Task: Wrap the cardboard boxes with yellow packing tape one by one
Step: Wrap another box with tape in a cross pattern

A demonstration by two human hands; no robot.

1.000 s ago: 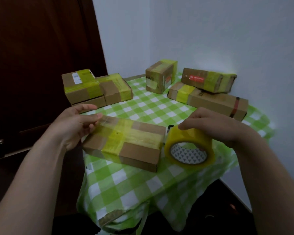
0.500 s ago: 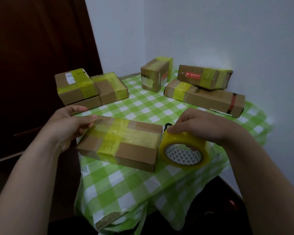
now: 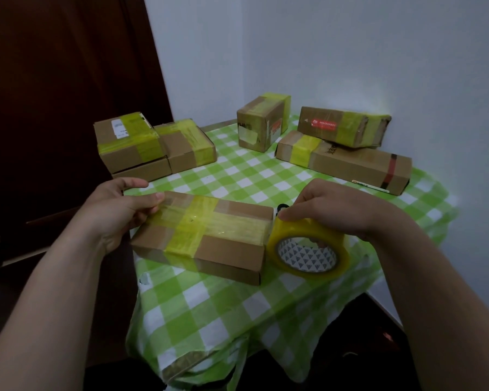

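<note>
A flat cardboard box (image 3: 232,251) lies near the table's front, with a cross of yellow tape over its top. My left hand (image 3: 119,210) grips its far left corner, thumb raised behind and fingers curled onto the taped top. A roll of yellow packing tape (image 3: 308,246) stands on edge against the box's right end. My right hand (image 3: 333,207) holds the roll from above, its fingertips pinching the tape where it meets the box's right edge.
The table wears a green-and-white checked cloth (image 3: 237,300). Taped boxes sit behind: a stack at back left (image 3: 130,145), an upright one (image 3: 261,124), and two long ones at back right (image 3: 347,162). A dark door is at left, white walls behind.
The roll has shifted left until it meets the box's right end. My left hand keeps its hold on the corner. The camera has shifted slightly.
</note>
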